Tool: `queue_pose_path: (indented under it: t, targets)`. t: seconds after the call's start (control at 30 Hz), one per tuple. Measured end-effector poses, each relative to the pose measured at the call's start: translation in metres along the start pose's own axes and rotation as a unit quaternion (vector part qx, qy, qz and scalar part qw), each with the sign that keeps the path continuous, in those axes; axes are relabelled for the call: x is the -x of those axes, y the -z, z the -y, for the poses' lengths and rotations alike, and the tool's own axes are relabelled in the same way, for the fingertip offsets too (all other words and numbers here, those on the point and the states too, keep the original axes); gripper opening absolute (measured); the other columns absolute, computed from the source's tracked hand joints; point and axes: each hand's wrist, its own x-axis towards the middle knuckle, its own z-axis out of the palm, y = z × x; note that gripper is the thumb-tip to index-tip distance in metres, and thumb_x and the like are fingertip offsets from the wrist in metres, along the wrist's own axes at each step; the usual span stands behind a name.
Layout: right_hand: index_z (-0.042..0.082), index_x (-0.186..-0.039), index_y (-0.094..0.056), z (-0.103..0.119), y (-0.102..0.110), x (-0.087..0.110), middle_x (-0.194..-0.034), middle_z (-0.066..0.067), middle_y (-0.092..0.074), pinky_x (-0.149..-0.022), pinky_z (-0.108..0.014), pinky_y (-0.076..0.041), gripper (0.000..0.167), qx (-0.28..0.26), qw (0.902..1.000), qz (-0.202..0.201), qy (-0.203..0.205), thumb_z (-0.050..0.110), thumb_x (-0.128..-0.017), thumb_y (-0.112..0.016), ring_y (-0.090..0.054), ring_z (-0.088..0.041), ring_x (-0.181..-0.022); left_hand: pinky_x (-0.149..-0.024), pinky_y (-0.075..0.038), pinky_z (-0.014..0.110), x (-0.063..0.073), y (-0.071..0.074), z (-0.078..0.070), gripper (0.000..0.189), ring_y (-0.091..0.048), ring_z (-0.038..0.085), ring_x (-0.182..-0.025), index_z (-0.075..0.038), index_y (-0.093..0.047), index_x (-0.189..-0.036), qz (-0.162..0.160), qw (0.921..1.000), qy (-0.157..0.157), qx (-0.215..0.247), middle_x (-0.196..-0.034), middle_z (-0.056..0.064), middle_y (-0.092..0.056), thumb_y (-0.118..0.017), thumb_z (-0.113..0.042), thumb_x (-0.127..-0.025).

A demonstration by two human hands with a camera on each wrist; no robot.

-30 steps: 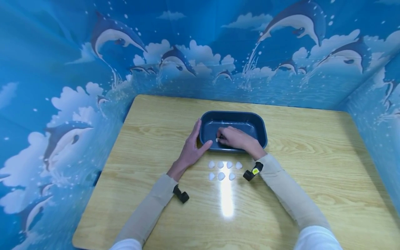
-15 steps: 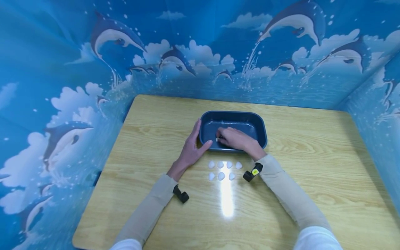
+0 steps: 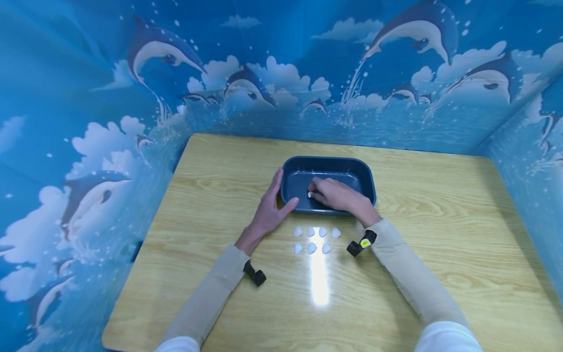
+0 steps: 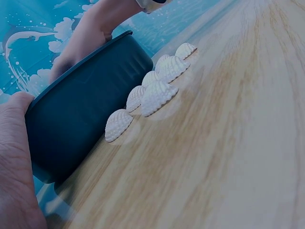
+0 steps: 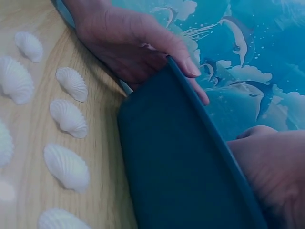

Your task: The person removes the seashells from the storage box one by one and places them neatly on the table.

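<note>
My right hand [image 3: 338, 195] reaches down into a dark blue rectangular basin [image 3: 366, 177] and pinches a small white seashell [image 3: 310, 194] between thumb and fingers, close over the basin's floor. In both wrist views the basin's near wall hides those fingertips. My left hand [image 3: 268, 208] rests against the basin's left end, its fingers straight along the side and its thumb [image 5: 188, 64] over the near corner of the rim. On the table in front of the basin lie several white ribbed seashells [image 4: 159, 98], set out in two rows.
The wood-grain table [image 3: 211, 195] has its far edge just behind the basin. A blue curtain with dolphins [image 3: 281, 88] hangs behind and along the sides. A bright light reflection [image 3: 319, 283] shows on the tabletop below the shells.
My right hand has shifted slightly to the right inside the basin with the small white seashell in its fingertips. My left hand, the basin and the shell rows stay where they were.
</note>
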Motion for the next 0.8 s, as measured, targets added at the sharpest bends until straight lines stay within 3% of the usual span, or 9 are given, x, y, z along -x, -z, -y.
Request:
queue_pose_path:
  t: [0.07,0.2,0.4,0.6,0.8]
  targets:
    - [-0.001,-0.124,-0.064,0.000,0.002,0.004,-0.119,-0.015,-0.072,-0.088,-0.042,-0.060,0.021,-0.002,1.0000,-0.002,0.001,0.012,-0.107,-0.059,-0.071,-0.023,-0.102,-0.130,-0.015,0.043,0.000,0.000,0.000,0.092,-0.006,0.009,-0.160,-0.020,-0.007,-0.170,-0.001,1.0000,-0.001,0.003,-0.176,0.010,-0.008,-0.067,-0.027,-0.101]
    - [0.000,-0.122,-0.064,0.002,0.007,0.014,-0.113,-0.012,-0.073,-0.077,-0.039,-0.058,0.020,-0.008,0.9999,-0.009,-0.005,0.012,-0.107,-0.060,-0.068,-0.019,-0.088,-0.130,-0.015,0.043,-0.001,0.000,0.001,0.092,-0.006,0.008,-0.160,-0.018,-0.007,-0.170,0.000,1.0000,0.001,0.005,-0.176,0.010,-0.007,-0.067,-0.026,-0.100]
    - [0.002,-0.119,-0.064,0.005,0.015,0.032,-0.095,-0.005,-0.070,-0.065,-0.032,-0.051,0.017,-0.010,0.9995,-0.026,-0.014,0.013,-0.107,-0.060,-0.057,-0.010,-0.069,-0.130,-0.016,0.043,-0.001,-0.001,0.001,0.093,-0.007,0.009,-0.160,-0.016,-0.007,-0.170,-0.002,1.0000,-0.002,-0.001,-0.176,0.010,-0.008,-0.067,-0.031,-0.100]
    - [0.003,-0.118,-0.064,0.006,0.021,0.052,-0.070,0.002,-0.057,-0.057,-0.031,-0.043,0.016,-0.004,0.9988,-0.046,-0.019,0.014,-0.107,-0.059,-0.050,-0.011,-0.058,-0.130,-0.016,0.044,0.000,-0.001,0.000,0.094,-0.007,0.009,-0.160,-0.018,-0.006,-0.170,0.000,1.0000,0.000,-0.004,-0.177,0.009,-0.007,-0.066,-0.038,-0.100]
    - [0.004,-0.121,-0.062,0.008,0.020,0.073,-0.074,0.004,-0.056,-0.057,-0.030,-0.043,0.017,0.000,0.9977,-0.063,-0.024,0.015,-0.108,-0.058,-0.048,-0.010,-0.059,-0.130,-0.016,0.046,0.000,0.000,-0.001,0.095,-0.007,0.010,-0.160,-0.017,-0.007,-0.170,0.001,1.0000,0.005,-0.007,-0.177,0.008,-0.007,-0.065,-0.044,-0.100]
